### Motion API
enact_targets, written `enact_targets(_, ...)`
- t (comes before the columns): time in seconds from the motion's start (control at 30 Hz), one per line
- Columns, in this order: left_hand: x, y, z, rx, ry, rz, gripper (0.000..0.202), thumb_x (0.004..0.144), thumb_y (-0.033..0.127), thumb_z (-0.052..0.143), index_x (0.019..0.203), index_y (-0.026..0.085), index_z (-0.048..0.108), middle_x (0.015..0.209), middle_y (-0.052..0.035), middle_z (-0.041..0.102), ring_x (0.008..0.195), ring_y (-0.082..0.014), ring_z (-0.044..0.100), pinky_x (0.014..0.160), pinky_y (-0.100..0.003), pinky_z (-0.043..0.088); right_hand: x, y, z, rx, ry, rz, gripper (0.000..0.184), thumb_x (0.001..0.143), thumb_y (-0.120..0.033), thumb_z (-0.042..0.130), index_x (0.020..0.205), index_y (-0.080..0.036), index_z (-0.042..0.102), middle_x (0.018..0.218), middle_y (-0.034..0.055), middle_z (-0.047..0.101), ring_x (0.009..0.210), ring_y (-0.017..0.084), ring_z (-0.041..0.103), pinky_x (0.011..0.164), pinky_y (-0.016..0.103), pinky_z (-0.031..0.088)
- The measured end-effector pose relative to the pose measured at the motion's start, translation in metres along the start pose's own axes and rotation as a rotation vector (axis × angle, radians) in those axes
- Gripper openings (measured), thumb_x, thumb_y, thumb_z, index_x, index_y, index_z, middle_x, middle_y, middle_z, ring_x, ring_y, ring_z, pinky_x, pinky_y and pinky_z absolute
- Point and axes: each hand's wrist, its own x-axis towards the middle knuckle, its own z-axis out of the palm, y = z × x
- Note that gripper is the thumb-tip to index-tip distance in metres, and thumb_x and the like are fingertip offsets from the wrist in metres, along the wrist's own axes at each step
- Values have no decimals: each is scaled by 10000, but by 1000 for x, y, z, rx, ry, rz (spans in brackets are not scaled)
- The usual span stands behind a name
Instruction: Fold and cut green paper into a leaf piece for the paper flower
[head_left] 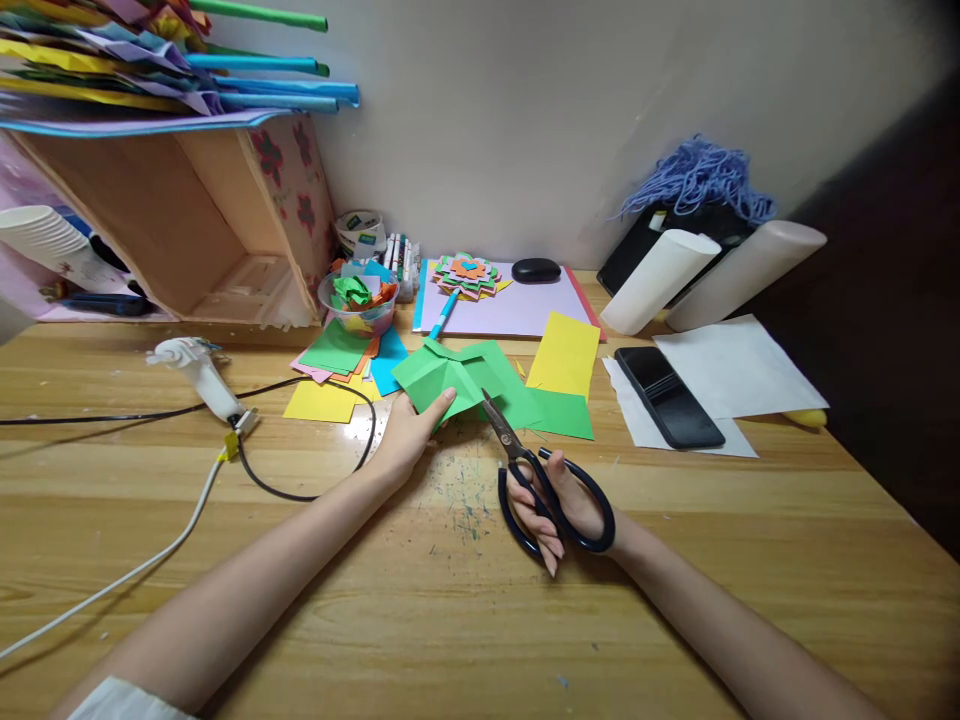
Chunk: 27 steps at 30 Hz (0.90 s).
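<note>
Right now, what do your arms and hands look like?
The left hand and right hand are bare, with no gloves, rings or watch showing. A white sleeve edge shows on the left arm; the right arm shows no sleeve in this view.

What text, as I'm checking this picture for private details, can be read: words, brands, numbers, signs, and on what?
None can be read.
Round white item: printed label, too small and blurred.
Markers: any print is too small.
Scissors: any marking on the blades is too small.
</note>
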Motion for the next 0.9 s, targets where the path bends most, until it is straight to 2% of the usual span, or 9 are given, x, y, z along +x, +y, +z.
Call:
enact_targets(0.4,0,1,0,8,0,-1,444,740,385,605,1099,125,574,1173,-143,592,1059,-257,553,903,-373,418,0,3,-2,3,13,9,608,590,-768,481,622,-167,394,366,-88,453,217,50,405,252,179,438)
enact_targets(0.63,-2,6,1,28,-45,17,398,741,382,600,1053,136,580,1128,-124,619,1013,-242,574,881,-358,423,-2,-3,7,-65,23,-37,689,542,-845,343,640,-166,404,393,-76,455,243,49,404,280,211,463)
enact_targets(0.9,-3,9,2,18,-86,0,387,741,371,603,1050,138,581,1129,-120,620,1008,-228,574,886,-336,420,0,1,1,0,0,-21,655,551,-819,421,621,-169,392,370,-73,463,224,54,410,257,196,447)
